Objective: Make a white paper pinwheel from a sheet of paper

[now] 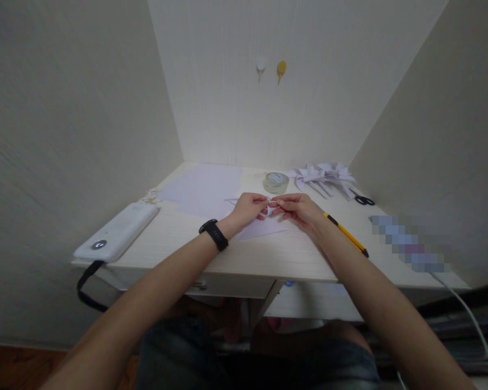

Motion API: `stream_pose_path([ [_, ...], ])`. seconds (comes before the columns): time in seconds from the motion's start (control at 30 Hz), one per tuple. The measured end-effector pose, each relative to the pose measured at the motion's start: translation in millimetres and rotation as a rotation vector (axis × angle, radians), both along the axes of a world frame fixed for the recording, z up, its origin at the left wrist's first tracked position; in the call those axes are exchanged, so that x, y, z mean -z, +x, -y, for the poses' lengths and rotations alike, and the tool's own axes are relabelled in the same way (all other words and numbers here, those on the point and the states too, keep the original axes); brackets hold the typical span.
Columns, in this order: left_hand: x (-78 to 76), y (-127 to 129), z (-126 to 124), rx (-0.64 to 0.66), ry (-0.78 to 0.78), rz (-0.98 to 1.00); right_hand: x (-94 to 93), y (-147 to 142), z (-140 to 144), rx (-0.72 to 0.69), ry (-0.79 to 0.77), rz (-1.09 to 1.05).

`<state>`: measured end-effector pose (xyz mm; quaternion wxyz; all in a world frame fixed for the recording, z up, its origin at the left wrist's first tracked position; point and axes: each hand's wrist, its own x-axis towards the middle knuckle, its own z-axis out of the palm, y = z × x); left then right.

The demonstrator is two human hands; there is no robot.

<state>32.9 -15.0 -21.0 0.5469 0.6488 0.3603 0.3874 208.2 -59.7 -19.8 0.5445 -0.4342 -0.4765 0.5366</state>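
Observation:
Close together over the desk, my left hand (251, 207) and my right hand (296, 209) are both closed, fingertips pinched on a small piece of white paper (270, 208). Its exact shape is mostly hidden by the fingers. Beneath them lies a white paper sheet (260, 228). More white sheets (209, 187) spread to the left, with a thin strip sticking out beside my left hand. A roll of clear tape (276, 183) sits just behind the hands. Folded white paper pieces (325, 176) are heaped behind and right of my right hand.
Black-handled scissors (364, 200) and a yellow-and-black pen-like tool (347, 234) lie on the right. A white case-like device (117, 233) with a black strap occupies the left edge. A blurred-out object (406, 244) with a cable rests far right. Walls enclose the desk (174, 246).

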Motion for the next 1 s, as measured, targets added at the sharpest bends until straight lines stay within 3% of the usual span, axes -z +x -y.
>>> stream_pose_path([
  [0.23,1.7,-0.1,-1.6,0.016,-0.005,0.011,1.1,-2.0,-1.7,0.111,0.065,0.106],
  [0.67,7.2,0.0,-6.4,0.050,0.042,-0.008,1.9,-0.2,-2.9,0.128,0.078,0.219],
  [1.0,6.5,-0.2,-7.4,0.092,0.140,-0.110,-0.3,0.9,-0.8,0.019,0.070,0.215],
])
